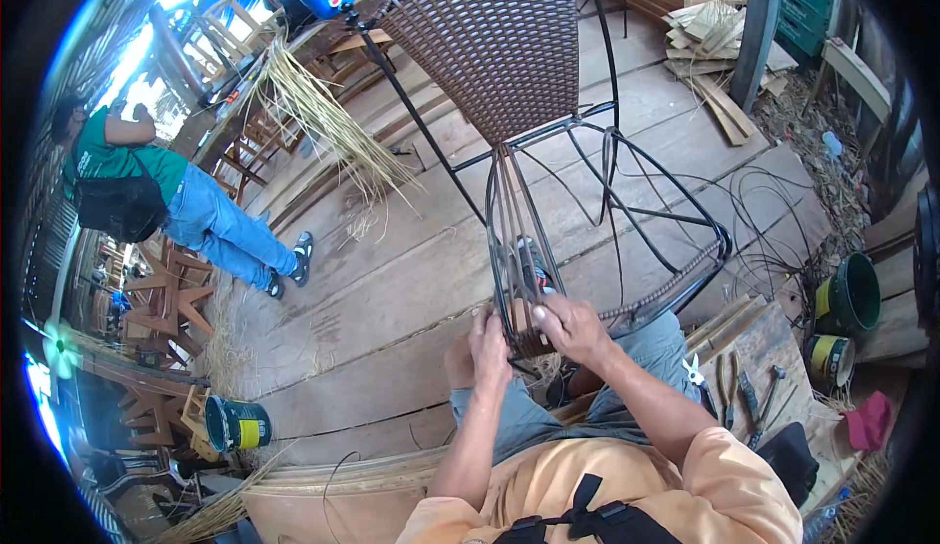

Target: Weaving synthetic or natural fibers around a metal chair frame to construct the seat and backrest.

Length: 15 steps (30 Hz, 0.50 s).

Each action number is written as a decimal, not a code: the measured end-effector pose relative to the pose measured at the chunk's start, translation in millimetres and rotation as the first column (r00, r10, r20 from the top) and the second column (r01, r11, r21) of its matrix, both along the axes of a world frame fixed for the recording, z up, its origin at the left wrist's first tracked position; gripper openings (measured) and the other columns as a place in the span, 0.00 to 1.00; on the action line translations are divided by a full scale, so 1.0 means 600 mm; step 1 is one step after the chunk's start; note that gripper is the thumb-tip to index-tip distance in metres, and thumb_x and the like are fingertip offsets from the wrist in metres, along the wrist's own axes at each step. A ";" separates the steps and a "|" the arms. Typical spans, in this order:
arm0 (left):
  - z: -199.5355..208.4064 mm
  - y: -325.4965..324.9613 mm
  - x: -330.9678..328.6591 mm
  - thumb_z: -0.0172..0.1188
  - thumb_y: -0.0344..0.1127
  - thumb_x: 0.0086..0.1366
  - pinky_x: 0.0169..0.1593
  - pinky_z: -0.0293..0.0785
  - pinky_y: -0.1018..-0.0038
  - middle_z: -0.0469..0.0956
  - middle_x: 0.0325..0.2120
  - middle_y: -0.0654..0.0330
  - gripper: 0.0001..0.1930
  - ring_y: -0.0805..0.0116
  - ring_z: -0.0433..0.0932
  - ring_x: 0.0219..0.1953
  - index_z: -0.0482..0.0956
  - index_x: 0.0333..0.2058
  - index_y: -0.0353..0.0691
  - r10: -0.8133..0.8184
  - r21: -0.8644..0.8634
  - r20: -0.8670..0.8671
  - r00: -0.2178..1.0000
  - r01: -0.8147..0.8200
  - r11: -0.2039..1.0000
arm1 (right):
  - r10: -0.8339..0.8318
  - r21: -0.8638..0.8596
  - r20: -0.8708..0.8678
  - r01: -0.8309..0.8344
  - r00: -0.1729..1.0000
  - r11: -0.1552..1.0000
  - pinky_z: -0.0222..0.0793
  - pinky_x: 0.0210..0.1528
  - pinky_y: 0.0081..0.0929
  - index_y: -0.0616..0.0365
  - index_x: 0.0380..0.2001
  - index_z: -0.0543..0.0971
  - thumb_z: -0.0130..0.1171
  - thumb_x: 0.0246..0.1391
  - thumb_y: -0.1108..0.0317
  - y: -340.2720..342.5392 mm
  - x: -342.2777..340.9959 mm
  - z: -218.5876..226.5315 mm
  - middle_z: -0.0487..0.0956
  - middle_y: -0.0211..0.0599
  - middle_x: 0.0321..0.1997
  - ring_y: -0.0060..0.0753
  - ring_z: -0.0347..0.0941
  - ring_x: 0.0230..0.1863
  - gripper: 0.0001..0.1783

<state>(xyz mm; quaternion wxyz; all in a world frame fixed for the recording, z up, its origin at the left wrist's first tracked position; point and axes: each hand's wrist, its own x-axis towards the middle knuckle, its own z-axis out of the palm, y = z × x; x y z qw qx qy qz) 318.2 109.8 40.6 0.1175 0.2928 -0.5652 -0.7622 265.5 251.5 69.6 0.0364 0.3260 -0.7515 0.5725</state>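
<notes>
A metal chair frame (pixel 627 203) with a backrest woven in brown strip (pixel 504 54) stands in front of me, its seat side close to my knees. Brown strands (pixel 516 206) run lengthwise from the foot of the backrest to the near end of the frame. A short band of brown weaving (pixel 531 343) crosses them there, between my hands. My left hand (pixel 490 348) is closed at the left side of this near end. My right hand (pixel 576 329) pinches the brown strip at the right side, thumb on top. The fingers' undersides are hidden.
Loose dark strands (pixel 769 206) lie on the planks at right. Pliers (pixel 728 387) and snips (pixel 694 373) rest on a board beside my right arm. Buckets (pixel 847 294) stand at right, another bucket (pixel 235 425) at left. A person in a green shirt (pixel 122 157) stands at left.
</notes>
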 end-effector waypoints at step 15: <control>-0.043 -0.087 -0.088 0.42 0.34 0.63 0.20 0.59 0.77 0.67 0.18 0.68 0.12 0.78 0.62 0.18 0.73 0.33 0.33 -0.004 -0.206 0.074 0.997 0.019 0.978 | 0.196 -0.453 0.582 0.115 0.789 0.884 0.52 0.20 0.16 0.58 0.25 0.73 0.43 0.56 0.59 -0.064 -0.042 0.037 0.63 0.23 0.13 0.15 0.56 0.15 0.16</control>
